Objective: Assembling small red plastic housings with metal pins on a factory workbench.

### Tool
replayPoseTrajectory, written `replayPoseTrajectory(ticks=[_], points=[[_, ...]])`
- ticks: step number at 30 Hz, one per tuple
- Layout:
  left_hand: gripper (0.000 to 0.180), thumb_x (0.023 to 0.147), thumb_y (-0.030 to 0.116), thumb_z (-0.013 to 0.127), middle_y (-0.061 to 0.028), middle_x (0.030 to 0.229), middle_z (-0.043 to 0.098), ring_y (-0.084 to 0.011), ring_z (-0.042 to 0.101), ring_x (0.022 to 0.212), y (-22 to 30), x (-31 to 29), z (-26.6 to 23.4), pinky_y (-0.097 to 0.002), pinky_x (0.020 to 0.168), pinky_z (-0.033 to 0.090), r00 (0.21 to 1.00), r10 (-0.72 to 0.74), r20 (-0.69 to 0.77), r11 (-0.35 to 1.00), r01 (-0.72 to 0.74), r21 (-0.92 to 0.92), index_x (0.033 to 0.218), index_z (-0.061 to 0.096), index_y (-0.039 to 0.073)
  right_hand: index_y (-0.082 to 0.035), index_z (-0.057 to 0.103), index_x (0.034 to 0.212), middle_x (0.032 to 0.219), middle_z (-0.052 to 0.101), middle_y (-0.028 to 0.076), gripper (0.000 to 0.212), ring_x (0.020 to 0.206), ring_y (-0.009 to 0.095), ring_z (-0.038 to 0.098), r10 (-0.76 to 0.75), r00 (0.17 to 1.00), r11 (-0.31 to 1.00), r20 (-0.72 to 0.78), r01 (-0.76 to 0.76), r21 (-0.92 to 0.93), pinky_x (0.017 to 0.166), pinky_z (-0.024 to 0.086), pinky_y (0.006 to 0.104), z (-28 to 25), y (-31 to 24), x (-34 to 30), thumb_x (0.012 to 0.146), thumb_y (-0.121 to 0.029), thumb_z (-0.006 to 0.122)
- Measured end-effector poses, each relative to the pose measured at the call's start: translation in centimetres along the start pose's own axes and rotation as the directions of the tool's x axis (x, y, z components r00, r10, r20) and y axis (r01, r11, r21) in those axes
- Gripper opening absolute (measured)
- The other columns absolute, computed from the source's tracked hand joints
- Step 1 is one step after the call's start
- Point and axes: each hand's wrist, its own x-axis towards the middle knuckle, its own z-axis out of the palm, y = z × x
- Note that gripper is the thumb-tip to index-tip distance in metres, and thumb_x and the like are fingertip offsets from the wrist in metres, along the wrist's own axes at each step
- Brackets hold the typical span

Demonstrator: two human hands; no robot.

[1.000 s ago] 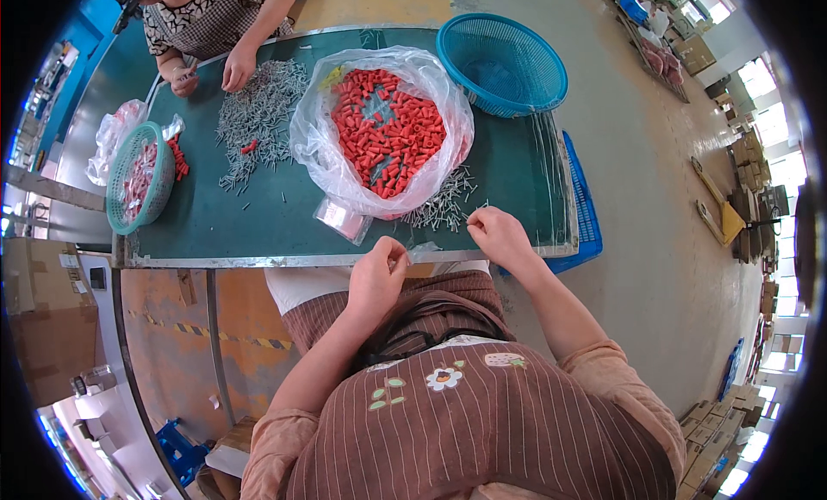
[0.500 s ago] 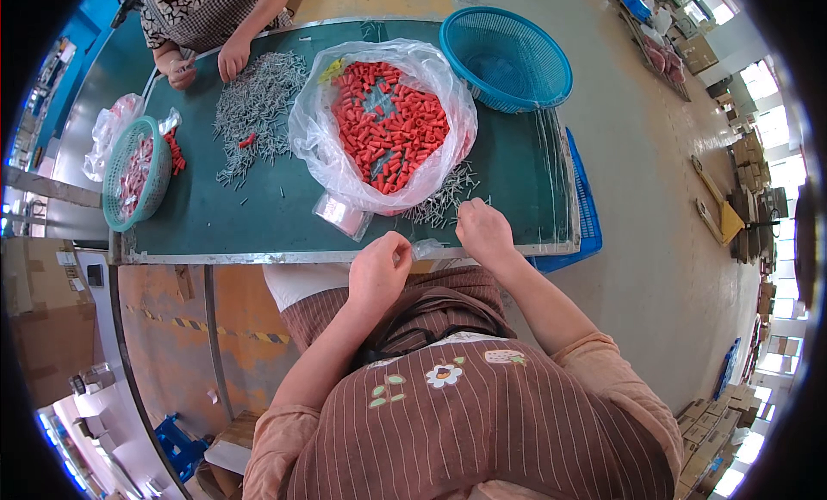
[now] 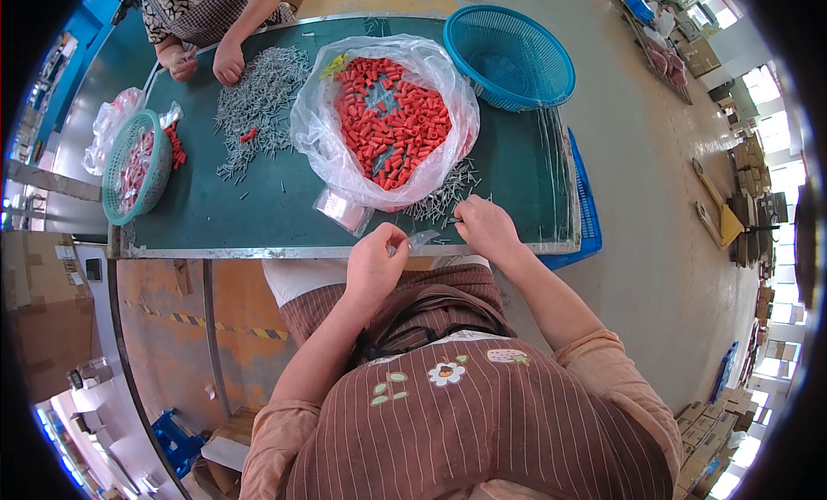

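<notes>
At the table's near edge, my left hand (image 3: 374, 260) is closed on a small clear plastic bag (image 3: 421, 239), which sticks out toward the right. My right hand (image 3: 488, 231) pinches a grey screw (image 3: 453, 221) at its fingertips, a short way from the bag. Just beyond it lies a small heap of grey screws (image 3: 437, 202), partly under a large clear plastic sack (image 3: 308, 142). Short red plastic plugs (image 3: 401, 125) fill that open sack. Left of my hands is a flat stack of clear little bags (image 3: 343, 211).
Across the green table (image 3: 258, 220), a person's hand (image 3: 228, 62) is at a larger screw pile (image 3: 263, 99). A blue basket (image 3: 508, 61) stands far right; a green basket (image 3: 138, 168) holding red-and-white packets sits left, beside red plugs (image 3: 177, 147). A blue crate (image 3: 586, 203) adjoins the table's right side.
My left hand has turned slightly, and more of the small bag shows. The right hand has drawn a little left from the screw heap, with a screw now visible in its fingers.
</notes>
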Motion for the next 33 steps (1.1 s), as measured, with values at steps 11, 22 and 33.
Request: replayPoseTrajectory(ticks=[11, 22, 33], points=[[0.016, 0.082, 0.015, 0.063, -0.0157, 0.079, 0.066, -0.0302, 0.064, 0.076, 0.2, 0.6, 0.2, -0.038, 0.07, 0.049, 0.99, -0.127, 0.063, 0.988, 0.132, -0.077, 0.087, 0.061, 0.0, -0.004, 0.061, 0.074, 0.075, 0.061, 0.015, 0.009, 0.068, 0.031, 0.064, -0.143, 0.982, 0.965, 0.125, 0.167, -0.203, 0.06, 0.053, 0.0407, 0.0, -1.0, 1.6, 0.067, -0.008, 0.064], [0.012, 0.085, 0.01, 0.062, -0.0059, 0.073, 0.062, -0.0114, 0.06, 0.059, -1.1, 1.5, 0.2, -0.026, 0.05, 0.05, 0.985, -0.167, 0.036, 0.977, 0.171, -0.124, 0.085, 0.06, -0.002, 0.0, 0.061, 0.08, 0.08, 0.065, 0.015, 0.014, 0.069, 0.03, 0.063, 0.058, 0.982, 0.98, 0.178, -0.09, 0.177, 0.063, 0.051, 0.0376, -2.6, -1.8, 2.1, 0.07, -0.009, 0.063], [0.016, 0.076, 0.014, 0.066, -0.0157, 0.076, 0.066, -0.0276, 0.065, 0.071, 3.1, 3.0, 1.1, -0.0358, 0.066, 0.05, 0.988, -0.142, 0.06, 0.988, 0.146, -0.058, 0.083, 0.065, 0.0, -0.001, 0.059, 0.085, 0.078, 0.058, 0.014, 0.011, 0.069, 0.028, 0.059, 0.004, 1.0, 0.825, 0.003, -0.005, 0.566, 0.064, 0.048, 0.0355, -4.9, -6.5, 0.7, 0.077, -0.007, 0.063]])
